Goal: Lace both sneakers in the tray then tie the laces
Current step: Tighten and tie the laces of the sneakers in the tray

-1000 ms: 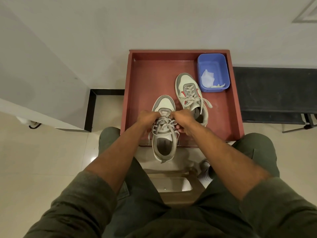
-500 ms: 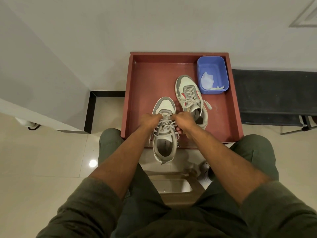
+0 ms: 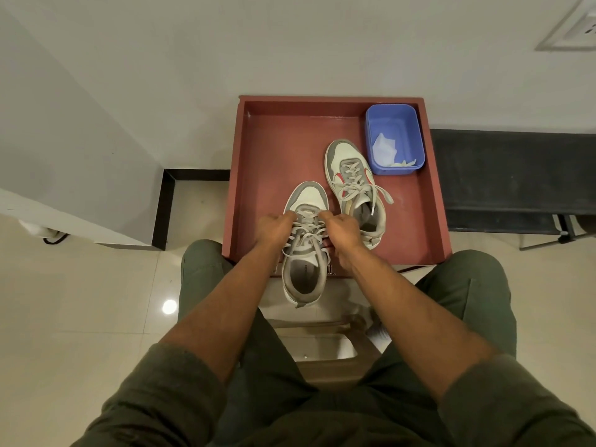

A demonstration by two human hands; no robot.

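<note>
The soft, limp laces [image 3: 306,232] of the near sneaker [image 3: 304,250] are pinched by both hands [image 3: 274,225] [image 3: 343,229]; they are best gripped near the eyelets.

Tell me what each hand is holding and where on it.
Both the left hand and right hand pinch the laces of the near sneaker, low on the lacing near the toe.

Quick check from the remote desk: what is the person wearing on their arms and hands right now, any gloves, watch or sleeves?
Both hands are bare: no gloves, rings or watch show on the left hand or the right hand. The forearms are uncovered. Dark olive-green sleeves are pushed up near the elbows, matching the olive-green trousers.
</note>
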